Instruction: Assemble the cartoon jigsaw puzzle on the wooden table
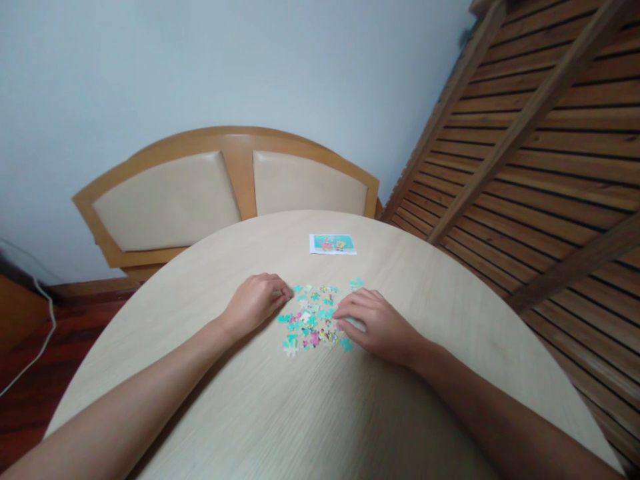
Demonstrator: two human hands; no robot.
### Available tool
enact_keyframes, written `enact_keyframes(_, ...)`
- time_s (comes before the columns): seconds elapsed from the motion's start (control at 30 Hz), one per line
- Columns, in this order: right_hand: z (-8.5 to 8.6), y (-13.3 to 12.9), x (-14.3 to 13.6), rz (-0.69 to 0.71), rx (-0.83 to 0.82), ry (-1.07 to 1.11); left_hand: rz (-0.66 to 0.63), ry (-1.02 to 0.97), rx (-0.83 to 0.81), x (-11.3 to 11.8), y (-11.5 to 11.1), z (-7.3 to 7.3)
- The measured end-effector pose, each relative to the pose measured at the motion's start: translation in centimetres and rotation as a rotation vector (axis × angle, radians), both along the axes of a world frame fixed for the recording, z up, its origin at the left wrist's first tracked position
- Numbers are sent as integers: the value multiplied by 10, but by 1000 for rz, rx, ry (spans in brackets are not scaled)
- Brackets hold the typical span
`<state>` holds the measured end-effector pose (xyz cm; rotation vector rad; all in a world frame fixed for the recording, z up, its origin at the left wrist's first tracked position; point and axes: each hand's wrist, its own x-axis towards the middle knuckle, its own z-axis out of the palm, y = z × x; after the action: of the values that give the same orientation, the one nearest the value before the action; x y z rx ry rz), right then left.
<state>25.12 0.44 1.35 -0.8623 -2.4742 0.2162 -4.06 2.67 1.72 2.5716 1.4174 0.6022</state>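
A loose pile of jigsaw puzzle pieces (pixel 306 317) in teal, pink, yellow and white lies on the round table. My left hand (pixel 259 301) rests at the pile's left edge, its fingers curled in and the thumb close to them; whatever they may hold is hidden. Over the right side of the pile is my right hand (pixel 376 324), palm down, with a gap between thumb and fingers. Its fingertips reach the pieces there, and I see none lifted. Beyond the pile lies a small picture card (pixel 332 245) showing a pink and a yellow cartoon figure on teal.
The pale wooden table (pixel 240 413) has a curved edge. Behind it stands a wide wooden backrest with cream padded panels (pixel 167 200), against a pale wall. A slatted wooden structure (pixel 520 147) rises on the right. At far left a white cable (pixel 50 313) hangs near the reddish floor.
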Motion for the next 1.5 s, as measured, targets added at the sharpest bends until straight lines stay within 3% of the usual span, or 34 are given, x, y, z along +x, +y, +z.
enact_keyframes(0.23, -2, -3, -1, 69, -30, -66, -13, 10, 9, -1, 5, -6)
enact_keyframes(0.5, 3, -2, -3, 24, 20, -72, -230, 29, 28, 15, -6, -5)
enact_keyframes(0.67, 15, 2, 8, -115, -13, -99, -231, 32, 29, 14, -5, -9)
enact_keyframes(0.87, 26, 2, 25, -128, -237, -198, -237, 30, 21, 15, -5, -7)
enact_keyframes(1.13, 27, -2, 26, -184, -234, -278, -90, -31, 17, 12, -6, -1)
enact_keyframes(1.5, 13, -5, 4, 71, -43, -157, -86, 15, -52, 3, -3, 1)
